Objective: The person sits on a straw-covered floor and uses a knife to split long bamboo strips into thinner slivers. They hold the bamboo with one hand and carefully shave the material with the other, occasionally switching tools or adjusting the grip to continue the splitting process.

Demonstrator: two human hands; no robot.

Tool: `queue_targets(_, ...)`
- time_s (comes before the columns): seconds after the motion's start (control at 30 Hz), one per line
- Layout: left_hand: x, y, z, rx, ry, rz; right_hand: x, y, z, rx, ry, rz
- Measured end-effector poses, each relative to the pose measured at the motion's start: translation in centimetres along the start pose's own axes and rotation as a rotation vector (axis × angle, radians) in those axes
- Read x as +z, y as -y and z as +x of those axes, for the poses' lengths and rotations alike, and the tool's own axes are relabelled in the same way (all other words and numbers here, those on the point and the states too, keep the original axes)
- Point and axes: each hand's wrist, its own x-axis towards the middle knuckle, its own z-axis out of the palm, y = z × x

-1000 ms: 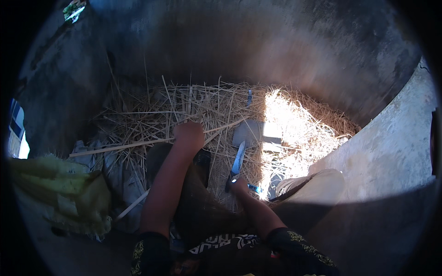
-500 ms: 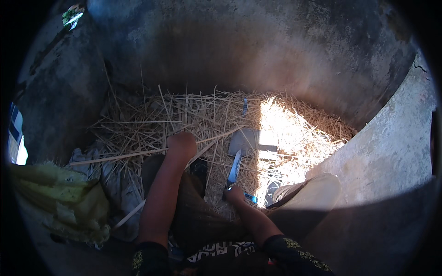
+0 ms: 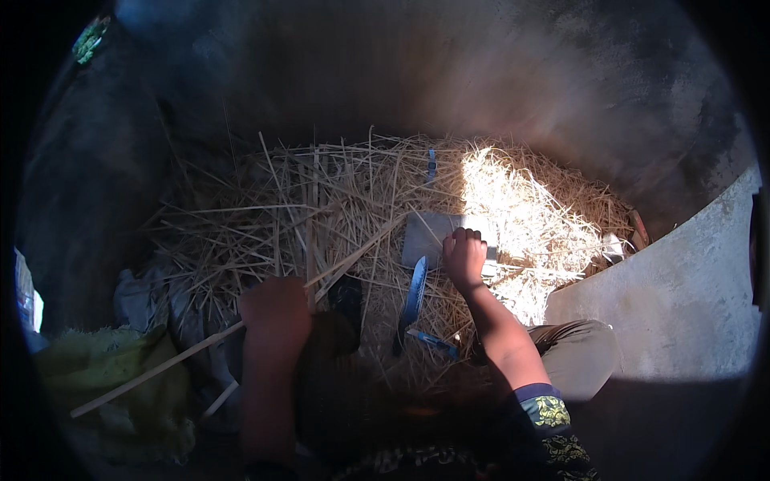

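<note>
My left hand (image 3: 275, 309) is closed around a long pale bamboo-like strip (image 3: 160, 361), which slants from the lower left up toward a flat grey block (image 3: 423, 232). My right hand (image 3: 465, 258) is at the right edge of that block, fingers curled in; what they grip, if anything, is hidden. A dark tool end (image 3: 491, 255) shows just beside it. Between my legs a knife (image 3: 415, 293) lies on the shavings, blade pointing away from me. Right of its lower end rests a small blue tool (image 3: 435, 345).
Thin strips and shavings (image 3: 337, 184) cover the ground, sunlit at the right. A curved concrete wall (image 3: 361, 72) closes off the far side. A yellowish sack (image 3: 112, 377) lies at the left. A small blue object (image 3: 431, 164) rests on the far shavings.
My right hand has let go of the knife, now lying on the shavings, and moved up to the block. My left hand has come nearer and left with the strip.
</note>
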Motion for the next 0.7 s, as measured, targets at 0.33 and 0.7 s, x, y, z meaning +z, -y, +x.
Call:
queue_targets(0.33,-3.0,-1.7,1.7,-0.093,0.016,-0.037,12.4,-0.1,17.5,0.284,0.197,-0.126)
queue_targets(0.7,-4.2,-4.5,6.5,-0.008,0.155,0.103,19.9,-1.6,24.5,0.435,0.396,-0.335)
